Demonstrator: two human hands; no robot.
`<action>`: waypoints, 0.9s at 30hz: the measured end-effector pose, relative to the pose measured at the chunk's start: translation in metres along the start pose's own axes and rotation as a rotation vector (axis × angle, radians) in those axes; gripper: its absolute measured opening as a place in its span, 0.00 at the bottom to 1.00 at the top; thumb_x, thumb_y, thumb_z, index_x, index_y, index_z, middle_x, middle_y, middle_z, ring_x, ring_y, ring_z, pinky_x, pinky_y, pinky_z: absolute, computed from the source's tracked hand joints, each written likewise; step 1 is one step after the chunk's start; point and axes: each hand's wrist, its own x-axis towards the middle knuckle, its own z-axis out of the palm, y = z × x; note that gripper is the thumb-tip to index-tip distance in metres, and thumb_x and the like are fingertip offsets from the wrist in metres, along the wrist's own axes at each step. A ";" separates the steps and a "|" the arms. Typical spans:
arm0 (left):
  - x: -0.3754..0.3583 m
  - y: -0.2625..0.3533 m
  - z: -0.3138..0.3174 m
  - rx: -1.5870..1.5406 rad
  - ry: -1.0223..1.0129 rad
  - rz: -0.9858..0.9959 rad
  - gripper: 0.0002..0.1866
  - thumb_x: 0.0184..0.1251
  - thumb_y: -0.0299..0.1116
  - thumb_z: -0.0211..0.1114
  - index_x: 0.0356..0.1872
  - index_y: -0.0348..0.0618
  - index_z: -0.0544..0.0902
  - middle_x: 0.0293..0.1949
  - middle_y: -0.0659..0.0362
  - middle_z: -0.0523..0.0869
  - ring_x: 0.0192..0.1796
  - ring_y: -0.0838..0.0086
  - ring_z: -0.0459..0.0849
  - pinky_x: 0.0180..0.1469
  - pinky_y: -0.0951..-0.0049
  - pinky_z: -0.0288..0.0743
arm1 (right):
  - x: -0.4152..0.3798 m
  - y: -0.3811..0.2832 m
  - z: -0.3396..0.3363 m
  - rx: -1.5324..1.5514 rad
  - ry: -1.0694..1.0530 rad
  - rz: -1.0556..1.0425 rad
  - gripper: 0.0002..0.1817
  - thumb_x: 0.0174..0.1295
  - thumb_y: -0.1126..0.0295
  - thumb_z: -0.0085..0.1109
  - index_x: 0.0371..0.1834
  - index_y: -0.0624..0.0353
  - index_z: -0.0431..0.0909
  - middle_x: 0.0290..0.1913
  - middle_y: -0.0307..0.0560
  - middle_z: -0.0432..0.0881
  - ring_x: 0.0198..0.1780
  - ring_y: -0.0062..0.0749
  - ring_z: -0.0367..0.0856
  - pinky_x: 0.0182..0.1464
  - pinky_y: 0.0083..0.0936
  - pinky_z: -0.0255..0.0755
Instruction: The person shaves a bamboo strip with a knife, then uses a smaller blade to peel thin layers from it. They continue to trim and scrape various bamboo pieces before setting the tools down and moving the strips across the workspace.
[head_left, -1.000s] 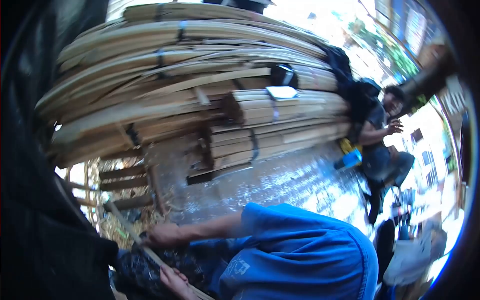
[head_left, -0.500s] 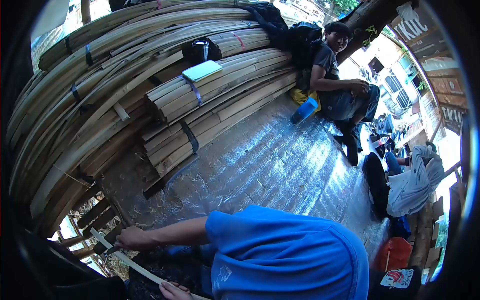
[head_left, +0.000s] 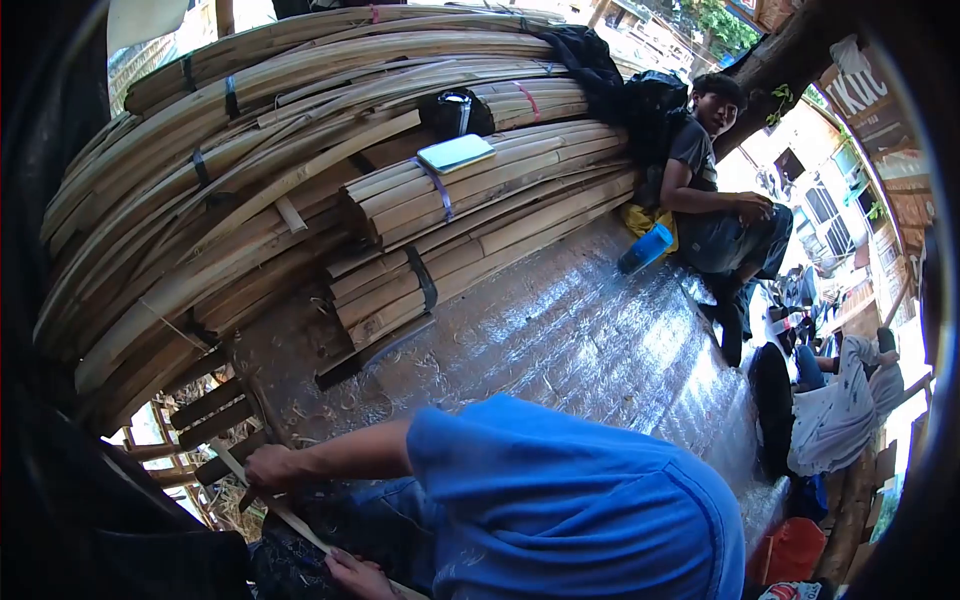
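Note:
My right hand (head_left: pixel 272 468), at the lower left, is closed around the dark handle of what looks like a knife, its blade (head_left: pixel 247 498) against a thin pale strip (head_left: pixel 300 525). The strip slants from beyond the right hand down to my left hand. Near the bottom edge my left hand (head_left: pixel 358 573) is closed on the strip, its fingers partly hidden. A blue sleeve and shirt (head_left: pixel 590 500) fill the bottom middle. Dark patterned cloth (head_left: pixel 290 565) lies under the strip.
Bundles of split bamboo (head_left: pixel 500 165) stretch along the upper left, with a light tablet-like object (head_left: pixel 456 152) on top. A person (head_left: pixel 715 190) sits at the upper right near a blue container (head_left: pixel 647 248). Shiny sheeting (head_left: pixel 590 345) covers the floor. A red item (head_left: pixel 790 550) is lower right.
The view has shifted, so the bamboo, blue container and seated person appear farther right and lower. The strip's far end shows farther right, and the blade sits differently against it. Both hands keep their hold.

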 end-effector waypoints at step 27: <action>0.012 -0.020 -0.006 -0.159 -0.058 -0.041 0.21 0.73 0.42 0.47 0.48 0.31 0.74 0.22 0.56 0.73 0.17 0.74 0.68 0.17 0.74 0.62 | -0.096 -0.046 -0.021 0.151 -0.053 0.104 0.22 0.57 0.54 0.51 0.25 0.65 0.82 0.24 0.61 0.80 0.31 0.54 0.82 0.34 0.44 0.76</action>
